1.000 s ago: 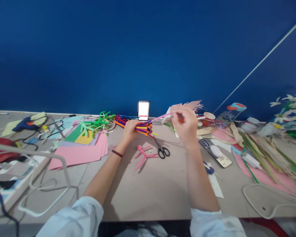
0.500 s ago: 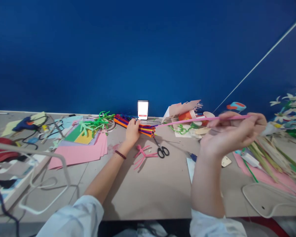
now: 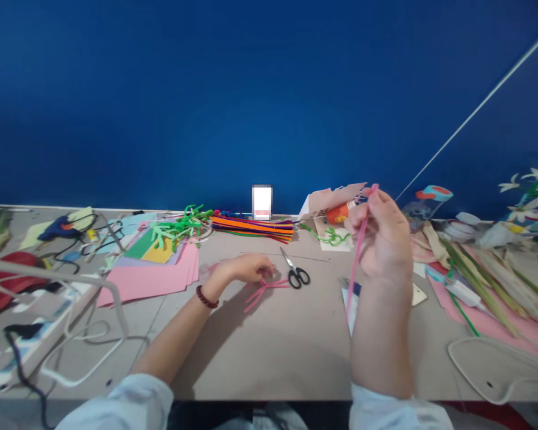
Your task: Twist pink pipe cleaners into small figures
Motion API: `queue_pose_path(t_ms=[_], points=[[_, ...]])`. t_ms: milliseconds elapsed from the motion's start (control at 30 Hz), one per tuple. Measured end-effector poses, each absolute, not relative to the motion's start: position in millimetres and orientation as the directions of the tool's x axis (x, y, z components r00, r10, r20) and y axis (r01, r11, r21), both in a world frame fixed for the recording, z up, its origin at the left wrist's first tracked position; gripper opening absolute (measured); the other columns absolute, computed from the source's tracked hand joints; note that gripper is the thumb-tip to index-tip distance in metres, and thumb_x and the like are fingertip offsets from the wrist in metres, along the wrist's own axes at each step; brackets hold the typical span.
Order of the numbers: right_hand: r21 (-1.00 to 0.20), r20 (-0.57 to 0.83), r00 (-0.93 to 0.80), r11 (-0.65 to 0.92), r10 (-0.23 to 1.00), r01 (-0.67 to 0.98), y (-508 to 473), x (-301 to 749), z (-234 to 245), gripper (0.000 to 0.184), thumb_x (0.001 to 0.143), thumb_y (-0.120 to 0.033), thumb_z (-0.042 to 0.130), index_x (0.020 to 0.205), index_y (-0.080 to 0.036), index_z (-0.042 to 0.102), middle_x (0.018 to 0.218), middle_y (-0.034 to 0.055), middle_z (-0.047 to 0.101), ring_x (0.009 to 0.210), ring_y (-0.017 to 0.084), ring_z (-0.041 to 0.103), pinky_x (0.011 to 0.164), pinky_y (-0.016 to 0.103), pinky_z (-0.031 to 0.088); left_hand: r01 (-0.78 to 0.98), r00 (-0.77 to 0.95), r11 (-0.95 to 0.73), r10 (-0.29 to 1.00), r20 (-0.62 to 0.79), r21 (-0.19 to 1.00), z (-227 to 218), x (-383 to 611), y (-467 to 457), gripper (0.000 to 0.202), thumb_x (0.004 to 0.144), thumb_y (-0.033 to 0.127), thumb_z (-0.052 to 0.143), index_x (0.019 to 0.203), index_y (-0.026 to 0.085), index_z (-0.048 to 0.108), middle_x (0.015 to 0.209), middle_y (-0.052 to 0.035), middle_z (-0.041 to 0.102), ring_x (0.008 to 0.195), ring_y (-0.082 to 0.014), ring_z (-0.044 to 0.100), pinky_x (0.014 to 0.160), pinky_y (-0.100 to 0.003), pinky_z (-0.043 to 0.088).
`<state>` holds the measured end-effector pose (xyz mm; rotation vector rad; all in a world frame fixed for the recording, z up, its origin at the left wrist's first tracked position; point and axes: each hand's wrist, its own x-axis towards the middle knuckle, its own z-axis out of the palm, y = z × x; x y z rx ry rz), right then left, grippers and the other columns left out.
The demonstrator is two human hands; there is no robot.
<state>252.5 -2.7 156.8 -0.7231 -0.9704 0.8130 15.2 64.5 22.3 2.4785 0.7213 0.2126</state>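
My right hand (image 3: 381,236) is raised above the table and pinches a long pink pipe cleaner (image 3: 357,254), which hangs almost upright from my fingers. My left hand (image 3: 248,269) lies on the table over the upper end of a small pink pipe-cleaner figure (image 3: 262,292), hiding part of it. Black-handled scissors (image 3: 296,275) sit just right of my left fingers. Behind them lies a bundle of multicoloured pipe cleaners (image 3: 251,228), not touched by either hand.
Green pipe-cleaner shapes (image 3: 177,230) lie on stacked coloured paper (image 3: 152,280) to the left. An orange cup (image 3: 338,212) and cut card (image 3: 327,200) stand behind my right hand. Long dried leaves (image 3: 479,280) lie on pink paper at right. A blue wall backs the table.
My left hand has left the bundle and moved down onto the pink figure. My right hand has come back leftward, and its pink pipe cleaner has turned from level to nearly upright.
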Motion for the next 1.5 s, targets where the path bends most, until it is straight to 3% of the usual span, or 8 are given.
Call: queue_pose_path(t_ms=[133,267,433,633,833,1000,1167,1500], points=[[-0.863,0.396,0.221,0.444,0.891,-0.242,-2,244,157,0.018,0.078,-0.041,0.062,0.087,-0.025,0.060,0.053,-0.0071,0.045,0.037,0.006,0.037,0.032,0.019,0.024,0.465,0.820,-0.741,0.567,0.081,0.485,12,1,47,0.036,0.065,0.004,0.053,0.088,0.026,0.070,0.109,-0.0045,0.061,0.103,-0.0211,0.056,0.086,-0.028,0.044],[-0.881,0.361,0.159,0.392,0.919,-0.263,0,239,156,0.018,0.079,-0.039,0.061,0.090,-0.024,0.060,0.058,-0.0062,0.048,0.035,0.004,0.033,0.028,0.018,0.018,0.465,0.800,-0.731,0.588,0.115,0.499,5,-9,35,0.025,0.075,0.011,0.054,0.089,0.026,0.069,0.111,-0.0050,0.060,0.104,-0.0200,0.056,0.090,-0.031,0.043],[-0.886,0.356,0.137,0.380,0.925,-0.267,7,237,148,0.023,0.078,-0.032,0.060,0.100,-0.028,0.055,0.066,-0.0062,0.054,0.039,0.004,0.040,0.029,0.016,0.023,0.408,0.603,-0.582,0.751,0.271,0.704,-5,-9,26,0.022,0.086,0.026,0.050,0.099,0.023,0.067,0.123,-0.0100,0.053,0.111,-0.0210,0.052,0.093,-0.035,0.043],[-0.878,0.301,0.140,0.332,0.943,-0.345,20,239,138,0.021,0.077,-0.030,0.056,0.098,-0.025,0.059,0.099,-0.0004,0.065,0.059,0.007,0.057,0.039,0.017,0.039,0.143,0.384,-0.244,0.907,0.173,0.959,-13,-1,21,0.027,0.084,0.040,0.053,0.083,0.016,0.066,0.082,-0.0071,0.063,0.076,-0.0174,0.059,0.071,-0.031,0.050],[-0.898,0.183,0.058,0.191,0.981,-0.397,42,226,117,0.033,0.071,-0.033,0.067,0.103,-0.026,0.060,0.116,0.0010,0.063,0.070,0.009,0.061,0.048,0.017,0.045,0.002,0.326,-0.003,0.945,0.002,1.000,-19,4,21,0.032,0.078,0.045,0.059,0.087,0.014,0.067,0.066,-0.0038,0.064,0.066,-0.0165,0.060,0.066,-0.029,0.049],[-0.973,0.103,-0.117,0.075,0.988,-0.219,58,204,86,0.031,0.072,-0.045,0.065,0.089,-0.020,0.068,0.087,0.0042,0.070,0.068,0.012,0.060,0.053,0.021,0.046,0.003,0.331,0.014,0.944,-0.014,1.000,-22,4,22,0.034,0.079,0.046,0.057,0.083,0.014,0.069,0.066,-0.0050,0.066,0.066,-0.0165,0.061,0.067,-0.028,0.048],[-0.991,0.069,-0.336,0.102,0.939,0.082,62,187,63,0.022,0.075,-0.037,0.063,0.078,-0.016,0.069,0.076,0.0046,0.069,0.068,0.012,0.060,0.063,0.025,0.048,0.009,0.333,0.008,0.943,-0.010,1.000,-21,4,21,0.033,0.079,0.046,0.058,0.077,0.014,0.066,0.062,-0.0039,0.064,0.058,-0.0143,0.058,0.059,-0.026,0.046],[-0.941,-0.044,-0.478,0.125,0.877,0.315,61,177,49,0.004,0.071,-0.020,0.064,0.073,-0.017,0.063,0.072,0.0026,0.068,0.070,0.016,0.065,0.065,0.027,0.050,0.014,0.335,0.025,0.942,-0.028,1.000,-16,4,20,0.035,0.078,0.048,0.058,0.071,0.014,0.062,0.052,-0.0003,0.059,0.048,-0.0112,0.053,0.052,-0.023,0.041]])
